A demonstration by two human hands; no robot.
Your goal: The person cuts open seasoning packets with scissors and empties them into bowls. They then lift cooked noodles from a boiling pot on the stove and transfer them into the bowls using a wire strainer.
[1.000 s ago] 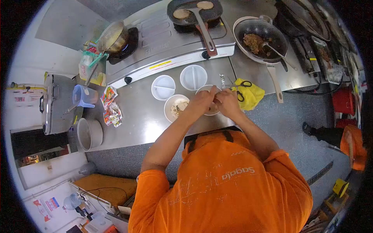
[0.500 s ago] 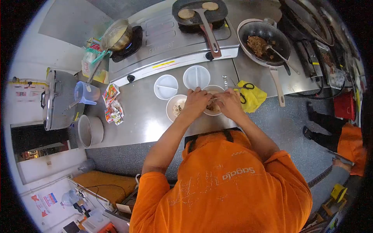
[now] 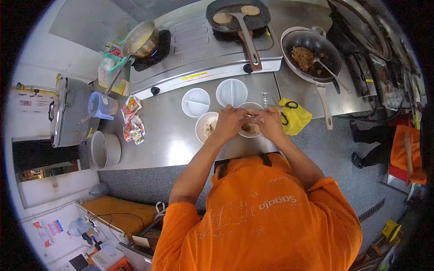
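Observation:
My left hand (image 3: 230, 122) and my right hand (image 3: 270, 122) meet above a white bowl (image 3: 251, 105), their fingers pinched around a small shiny packet (image 3: 254, 119). Fingers cover much of the packet, so its print cannot be read. Brown seasoning lies at the bottom of that bowl. Left of it, a second white bowl (image 3: 199, 131) holds pale and dark bits, partly behind my left hand. Two divided white bowls stand behind: one to the left (image 3: 195, 103), the other nearer the middle (image 3: 231, 93). Right of my right hand lie black-handled scissors (image 3: 291, 105) on a yellow cloth (image 3: 300, 118).
A gas stove (image 3: 190, 63) carries a pot (image 3: 143, 39) over a flame and a grill pan (image 3: 228, 18) with two patties and a spatula. At right sits a frying pan (image 3: 332, 49) with brown food. Opened packets (image 3: 134, 126) lie left; another person (image 3: 404, 149) stands right.
My hands have shifted slightly apart over the bowl, showing more of the packet and the brown seasoning. The view has moved a little, and the person at right has changed posture.

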